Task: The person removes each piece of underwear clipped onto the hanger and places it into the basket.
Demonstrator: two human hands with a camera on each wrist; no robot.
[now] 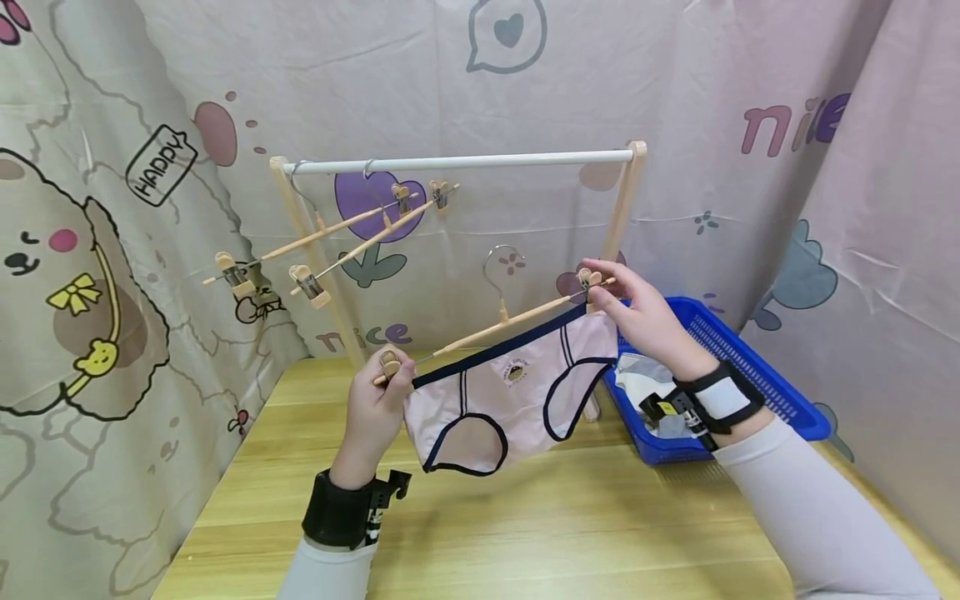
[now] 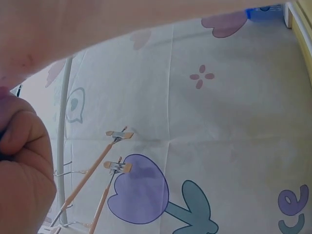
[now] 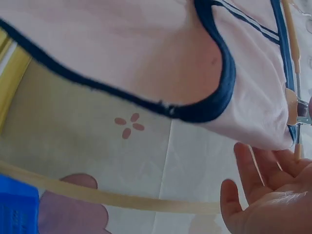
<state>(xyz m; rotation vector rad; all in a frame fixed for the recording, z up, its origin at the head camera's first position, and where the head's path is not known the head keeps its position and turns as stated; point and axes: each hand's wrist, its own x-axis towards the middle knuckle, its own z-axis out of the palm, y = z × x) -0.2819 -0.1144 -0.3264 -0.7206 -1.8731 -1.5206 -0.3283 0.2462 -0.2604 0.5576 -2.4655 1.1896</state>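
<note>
On the rail of the small wooden rack, two empty clip hangers were hung at the left, their clips tilted down toward the curtain.

The left hand was held above the wooden table, in front of the rack. Its fingers were curled and clamped on the left clip of a third wooden hanger. In the left wrist view only a closed fist was shown, and the clip was hidden behind it.

The pink underwear, trimmed in dark blue, was suspended from this hanger between the two hands, clear of the table. The waistband was stretched along the bar, which was tilted upward to the right.

The right hand was placed at the right clip. Its fingers were pinched on that clip in the head view; in the right wrist view the fingers were seen spread and relaxed just beside the clip, so the firmness of the grip could not be told.

A blue basket holding further garments was located at the right, beyond the right hand.

Slippage of the waistband from the right clip was judged the main risk, caused by an incomplete bite on the fabric. The garment would then be left hanging from one clip or dropped onto the table. The hook was held by neither hand, and rotation of the hanger under uneven load was considered possible.
</note>
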